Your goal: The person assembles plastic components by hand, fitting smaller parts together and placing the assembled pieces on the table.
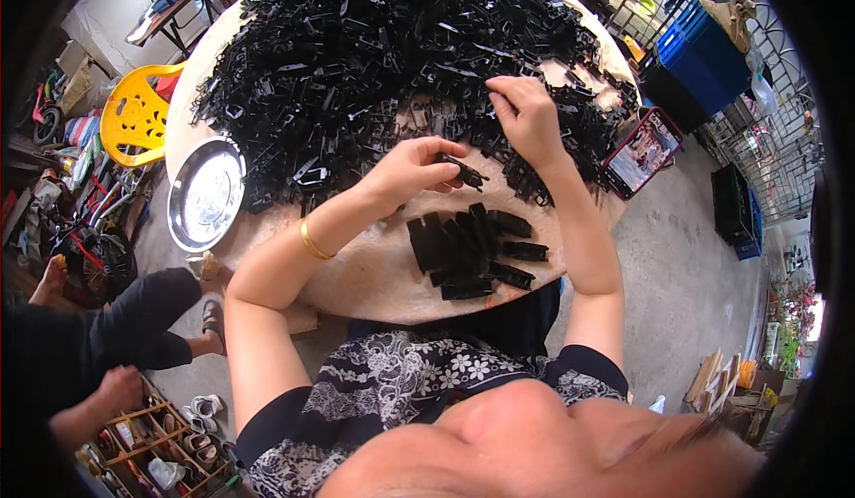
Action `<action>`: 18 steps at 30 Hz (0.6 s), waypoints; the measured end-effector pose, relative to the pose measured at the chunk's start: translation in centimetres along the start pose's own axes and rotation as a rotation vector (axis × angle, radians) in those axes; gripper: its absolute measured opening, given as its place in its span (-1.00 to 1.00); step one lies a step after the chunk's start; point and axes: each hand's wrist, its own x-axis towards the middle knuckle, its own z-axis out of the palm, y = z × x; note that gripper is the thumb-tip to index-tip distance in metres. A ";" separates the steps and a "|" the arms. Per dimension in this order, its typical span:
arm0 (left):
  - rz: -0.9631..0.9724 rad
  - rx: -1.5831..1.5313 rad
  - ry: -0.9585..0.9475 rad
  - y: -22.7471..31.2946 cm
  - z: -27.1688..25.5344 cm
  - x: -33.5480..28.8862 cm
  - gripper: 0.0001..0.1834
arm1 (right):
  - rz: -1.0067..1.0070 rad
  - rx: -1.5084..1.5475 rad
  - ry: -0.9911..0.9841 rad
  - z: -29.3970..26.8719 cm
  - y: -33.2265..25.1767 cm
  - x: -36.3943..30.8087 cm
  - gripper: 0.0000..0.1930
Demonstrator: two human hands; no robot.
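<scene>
My left hand [417, 170] is closed around a small black plastic part [468, 175], whose narrow end sticks out past the thumb toward the right. Over the near right side of a big heap of black plastic pieces [356, 61] hovers my right hand [527, 122]. Its fingers are curled, with thumb and forefinger close to each other; anything between them is lost against the dark heap. Nearer to me, just below the hands, lies a small group of black block-like parts [454, 249], several of them set side by side on the pale tabletop [356, 275].
A shiny round metal tray [207, 193] sits at the table's left edge, near a yellow plastic chair [138, 115]. At the right edge a phone [643, 152] with a lit screen leans outward. Another person's knee [160, 302] is at lower left. Blue crates [704, 57] stand right.
</scene>
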 end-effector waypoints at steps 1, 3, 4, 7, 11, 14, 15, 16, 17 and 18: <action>0.006 0.001 0.002 -0.2 0.1 0.2 -0.61 | -0.025 -0.012 -0.044 0.3 0.1 -0.1 -0.83; 0.003 0.044 -0.005 -0.6 0.4 0.5 -0.63 | -0.038 -0.059 -0.087 0.9 0.2 0.0 -0.82; 0.007 0.046 -0.002 -0.7 0.5 0.5 -0.63 | -0.042 -0.104 -0.132 1.3 0.1 0.1 -0.80; 0.037 0.149 -0.006 -1.1 0.8 0.5 -0.66 | -0.032 -0.295 -0.204 2.0 0.6 1.3 -0.77; -0.026 0.321 0.009 -1.1 1.4 0.4 -0.69 | 0.025 -0.436 -0.349 2.2 3.5 3.7 -0.77; 0.323 0.582 0.093 -2.5 1.5 0.7 -0.69 | 0.105 -0.236 -0.461 2.1 2.8 4.8 -0.79; 0.306 0.598 0.093 -2.4 1.5 0.5 -0.68 | 0.181 -0.136 -0.556 1.9 1.7 5.2 -0.80; 0.306 0.594 0.092 -2.3 1.5 0.5 -0.68 | 0.138 -0.081 -0.584 1.5 0.5 4.9 -0.81; 0.259 0.618 0.074 -1.9 1.6 0.6 -0.69 | 0.054 -0.058 -0.564 1.5 -0.3 4.2 -0.82; 0.212 0.641 0.055 -1.8 1.6 0.7 -0.69 | -0.029 -0.035 -0.544 1.6 -1.0 3.6 -0.83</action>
